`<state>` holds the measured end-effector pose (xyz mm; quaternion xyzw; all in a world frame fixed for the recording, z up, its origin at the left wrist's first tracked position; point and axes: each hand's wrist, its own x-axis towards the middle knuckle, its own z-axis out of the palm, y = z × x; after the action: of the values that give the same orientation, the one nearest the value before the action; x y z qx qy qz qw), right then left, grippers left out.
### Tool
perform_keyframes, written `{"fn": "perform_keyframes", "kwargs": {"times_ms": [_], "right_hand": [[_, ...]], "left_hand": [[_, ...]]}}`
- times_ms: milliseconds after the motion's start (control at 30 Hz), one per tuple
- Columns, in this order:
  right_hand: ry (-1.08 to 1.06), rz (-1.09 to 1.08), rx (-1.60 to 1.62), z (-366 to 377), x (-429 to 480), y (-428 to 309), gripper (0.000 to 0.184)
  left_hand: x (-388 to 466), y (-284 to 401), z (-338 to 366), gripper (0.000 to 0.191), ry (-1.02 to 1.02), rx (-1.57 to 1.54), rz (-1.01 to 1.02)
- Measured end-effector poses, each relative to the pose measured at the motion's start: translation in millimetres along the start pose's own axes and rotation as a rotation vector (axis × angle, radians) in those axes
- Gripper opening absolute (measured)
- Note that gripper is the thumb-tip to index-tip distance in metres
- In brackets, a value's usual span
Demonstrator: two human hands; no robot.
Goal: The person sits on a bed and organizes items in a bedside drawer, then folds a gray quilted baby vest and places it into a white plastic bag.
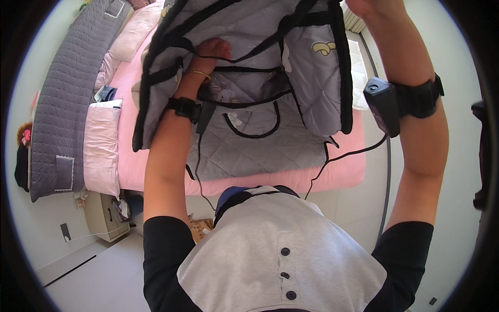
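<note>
A large grey quilted fabric bag [315,85] with black binding and cartoon prints hangs open before me, over the bed. My left hand [214,49] is inside its mouth, against the grey lining, with the fingers partly curled. A thin black strap [249,56] crosses in front of that hand's lower edge; whether the fingers grip any fabric cannot be made out. My right hand [374,6] is raised beside the bag's upper right, cut off by the top of the view, its fingers hidden. A black loop handle [255,136] lies against the grey quilted fabric [253,156] below the opening.
Pink bedding [343,167] spreads under the bag. A grey quilted headboard [70,101] and pink pillows [102,144] are at the left, above a bedside cabinet [104,214]. Black cables [351,151] run from wrist-strapped devices [384,105] on both my arms. A wall [460,163] is at the right.
</note>
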<state>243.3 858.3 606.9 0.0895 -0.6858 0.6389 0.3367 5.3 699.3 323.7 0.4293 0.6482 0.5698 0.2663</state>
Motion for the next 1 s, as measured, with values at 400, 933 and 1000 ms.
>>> {"fn": "perform_keyframes", "kwargs": {"times_ms": [400,933,1000], "right_hand": [[0.033,-0.03,-0.022,17.6,1.9,-2.7,0.023],[-0.036,-0.166,-0.005,22.7,-17.8,-44.2,0.019],[-0.038,-0.172,0.014,24.5,-22.6,-47.8,0.018]], "left_hand": [[-116.5,-35.6,114.3,0.062,-0.236,1.104,0.264],[-46.5,46.0,54.3,0.035,0.139,0.62,-0.024],[-55.3,50.1,58.3,0.036,0.158,0.701,0.017]]}}
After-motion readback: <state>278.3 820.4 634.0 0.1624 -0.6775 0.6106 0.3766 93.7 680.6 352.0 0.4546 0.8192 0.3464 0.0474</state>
